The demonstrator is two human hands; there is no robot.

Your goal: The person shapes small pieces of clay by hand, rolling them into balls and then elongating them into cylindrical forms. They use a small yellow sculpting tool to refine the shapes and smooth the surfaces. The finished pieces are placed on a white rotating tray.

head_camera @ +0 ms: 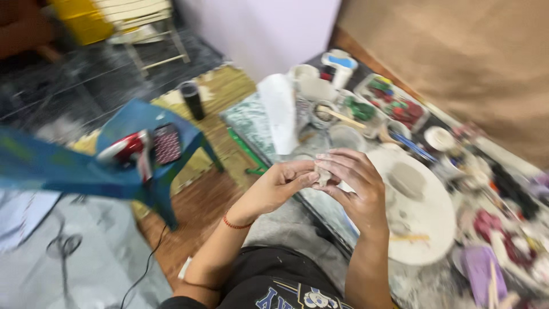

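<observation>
You are at the shaping step, by the look of it: your left hand (284, 182) and right hand (354, 186) meet above the near edge of the table (269, 129), both pinching a small lump of clay (324, 174) between thumbs and fingertips. The blur hides the lump's exact form. The next move likely calls for gentle, even pressure, turning the clay as you squeeze. Just right of the clay lies the round white board (426, 226) carrying a flat clay piece (407, 179); its surface offers open room. Beyond the clay, cups and paint trays crowd the table, so keep your elbows in. Left of the clay, the blue chair (163, 171) stands well apart.
</observation>
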